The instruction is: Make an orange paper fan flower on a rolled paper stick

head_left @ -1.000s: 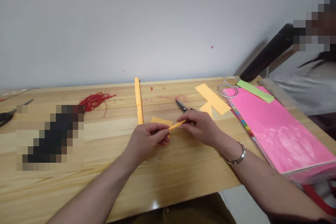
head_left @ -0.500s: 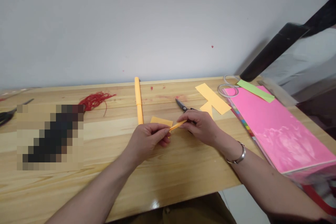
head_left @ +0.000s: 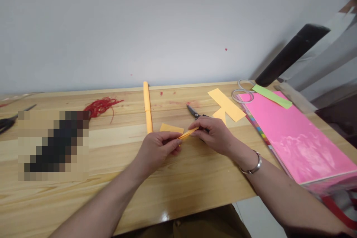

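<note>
A narrow folded strip of orange paper point(head_left: 189, 133) is stretched between my two hands, just above the table. My left hand point(head_left: 160, 148) pinches its left end between thumb and fingers. At the other end, the fingertips of my right hand point(head_left: 210, 134) are closed on the strip. Behind the strip lies a flat orange paper piece point(head_left: 171, 128), partly covered by my left hand. Black-handled scissors point(head_left: 192, 111) rest beyond my right hand, which hides most of their handles. A long orange paper roll point(head_left: 147, 106) lies behind my left hand.
More orange paper pieces point(head_left: 227, 105) lie right of centre. Pink paper in a packet point(head_left: 301, 134) bears a green strip point(head_left: 273, 96), with two pale rings point(head_left: 242, 96) beside it. Red threads point(head_left: 102, 107) and a second pair of scissors point(head_left: 11, 121) are at left, near a blurred patch.
The folded strip looks slightly wider between my fingers, and my left thumb has shifted a little. At the upper right, the dark shape behind the black tube has gone from view.
</note>
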{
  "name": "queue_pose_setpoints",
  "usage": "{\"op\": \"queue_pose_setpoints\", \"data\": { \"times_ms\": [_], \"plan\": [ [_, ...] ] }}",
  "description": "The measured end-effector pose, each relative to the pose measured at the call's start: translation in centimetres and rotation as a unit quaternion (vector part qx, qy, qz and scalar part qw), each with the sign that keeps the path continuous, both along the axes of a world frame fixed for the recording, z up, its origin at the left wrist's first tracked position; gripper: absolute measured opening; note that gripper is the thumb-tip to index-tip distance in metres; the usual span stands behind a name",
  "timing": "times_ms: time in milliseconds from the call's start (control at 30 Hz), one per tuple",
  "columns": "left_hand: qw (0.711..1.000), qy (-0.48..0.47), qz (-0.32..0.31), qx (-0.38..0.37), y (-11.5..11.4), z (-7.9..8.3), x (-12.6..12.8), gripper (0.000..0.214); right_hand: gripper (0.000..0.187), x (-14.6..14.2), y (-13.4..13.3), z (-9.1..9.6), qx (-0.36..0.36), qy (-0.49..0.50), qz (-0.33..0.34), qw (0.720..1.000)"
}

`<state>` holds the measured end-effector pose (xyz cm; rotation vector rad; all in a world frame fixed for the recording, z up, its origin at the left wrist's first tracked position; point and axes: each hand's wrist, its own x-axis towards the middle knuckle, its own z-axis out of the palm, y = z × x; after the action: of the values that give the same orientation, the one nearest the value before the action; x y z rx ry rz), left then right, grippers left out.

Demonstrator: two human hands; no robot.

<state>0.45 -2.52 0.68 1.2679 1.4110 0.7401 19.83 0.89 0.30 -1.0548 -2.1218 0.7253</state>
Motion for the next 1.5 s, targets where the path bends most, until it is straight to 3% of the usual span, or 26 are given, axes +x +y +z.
{"op": "queue_pose_setpoints", "data": {
  "times_ms": [433, 867, 1167, 1500],
  "plan": [
    [1.000, -0.003, -0.022, 0.014, 0.0, -0.3, -0.1, 0.015, 0.011, 0.0, -0.1, 0.2, -0.003, 0.003, -0.001, 1.000],
    [0.999, 0.015, -0.029, 0.024, -0.2, 0.1, 0.1, 0.017, 0.015, -0.3, -0.3, 0.1, -0.077, 0.049, -0.009, 0.996],
    [0.994, 0.017, -0.083, 0.068, -0.4, -0.4, 0.2, 0.023, 0.010, -1.0, -0.6, 0.0, -0.094, 0.042, 0.008, 0.995],
    [0.998, 0.024, -0.035, 0.047, -0.1, -0.3, 0.1, 0.025, 0.015, -0.7, -0.4, -0.1, -0.119, 0.042, -0.011, 0.992]
  ]
}}
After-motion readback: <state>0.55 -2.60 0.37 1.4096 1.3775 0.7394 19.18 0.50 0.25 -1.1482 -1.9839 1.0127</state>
